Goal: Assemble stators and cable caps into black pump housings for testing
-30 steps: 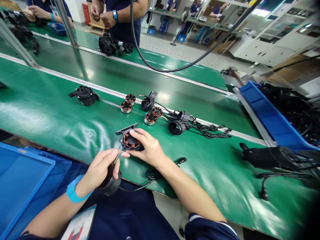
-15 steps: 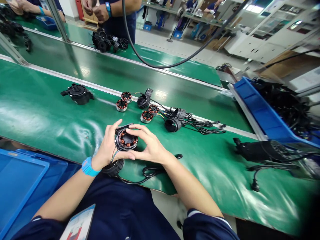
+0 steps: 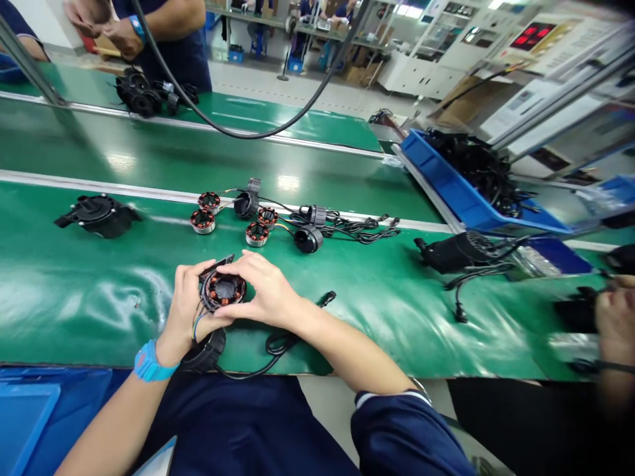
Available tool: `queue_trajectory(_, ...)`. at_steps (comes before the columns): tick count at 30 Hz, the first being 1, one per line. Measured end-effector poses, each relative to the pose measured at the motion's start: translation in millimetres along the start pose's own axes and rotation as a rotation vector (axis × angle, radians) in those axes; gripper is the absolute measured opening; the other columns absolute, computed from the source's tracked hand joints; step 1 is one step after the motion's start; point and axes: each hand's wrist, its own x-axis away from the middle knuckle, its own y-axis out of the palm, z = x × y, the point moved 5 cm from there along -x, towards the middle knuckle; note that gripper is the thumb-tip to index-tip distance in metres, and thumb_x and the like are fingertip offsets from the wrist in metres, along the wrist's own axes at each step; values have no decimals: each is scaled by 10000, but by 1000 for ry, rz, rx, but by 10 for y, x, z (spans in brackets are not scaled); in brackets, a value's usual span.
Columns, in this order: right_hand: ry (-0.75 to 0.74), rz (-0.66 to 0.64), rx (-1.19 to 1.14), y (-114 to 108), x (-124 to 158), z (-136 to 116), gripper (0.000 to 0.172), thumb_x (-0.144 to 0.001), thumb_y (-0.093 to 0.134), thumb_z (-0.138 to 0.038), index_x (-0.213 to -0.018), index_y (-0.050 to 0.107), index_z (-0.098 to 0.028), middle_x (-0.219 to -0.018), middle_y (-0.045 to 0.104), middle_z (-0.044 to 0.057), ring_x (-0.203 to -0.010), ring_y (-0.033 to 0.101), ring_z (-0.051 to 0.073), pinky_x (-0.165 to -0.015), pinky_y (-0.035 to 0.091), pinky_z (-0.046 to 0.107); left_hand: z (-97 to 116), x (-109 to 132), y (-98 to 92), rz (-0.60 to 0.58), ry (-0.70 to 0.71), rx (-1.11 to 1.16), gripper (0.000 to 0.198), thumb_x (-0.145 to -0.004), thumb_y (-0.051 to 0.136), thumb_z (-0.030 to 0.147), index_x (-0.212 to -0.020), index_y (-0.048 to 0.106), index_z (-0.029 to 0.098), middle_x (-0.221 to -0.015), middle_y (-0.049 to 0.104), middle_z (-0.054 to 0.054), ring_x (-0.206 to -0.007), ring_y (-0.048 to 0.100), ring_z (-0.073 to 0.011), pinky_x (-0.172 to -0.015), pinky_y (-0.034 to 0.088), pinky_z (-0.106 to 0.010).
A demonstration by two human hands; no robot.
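1. Clearly, your hands are part-closed on the motor [image 3: 225,289]: your left hand [image 3: 182,305] cups its left side, your right hand [image 3: 268,289] its right, fingers curved around the rim.
2. The motor is over the green bench [image 3: 377,324], near the front edge; a black cap [image 3: 211,350] sits nearer you than the motor, beside that edge.
3. Beyond the motor, green surface runs to the copper coils [image 3: 256,233]; a black pump [image 3: 103,217] lies farther left.
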Motion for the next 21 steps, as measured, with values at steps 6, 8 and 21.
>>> queue_trajectory(6,-36,-125,351,150,48,34,907,-760,697,-821,-1413,620,-195,-1425,593,183,-1456,441,364,-1219,343,597,-94,18,-14,95,-67,-25,978,-695,748,810,-1385,500,162,-1190,523,-125,-1125,578,-298,-915,575,-453)
queue_trajectory(8,-57,-164,425,178,61,20,907,-802,652,-819,-1456,583,-195,-1519,531,189,-1515,366,361,-1227,333,593,-82,13,-25,111,-79,-30,997,-693,738,829,-1391,499,160,-1247,511,-146,-1178,562,-312,-962,564,-478)
queue_trajectory(21,-151,24,339,129,58,-124,662,-909,703,-612,-1316,653,-93,-1335,667,233,-1204,685,317,-980,622,427,-57,4,-78,111,45,78,959,-763,722,755,-1514,404,250,-1212,500,-112,-1103,564,-284,-909,575,-464)
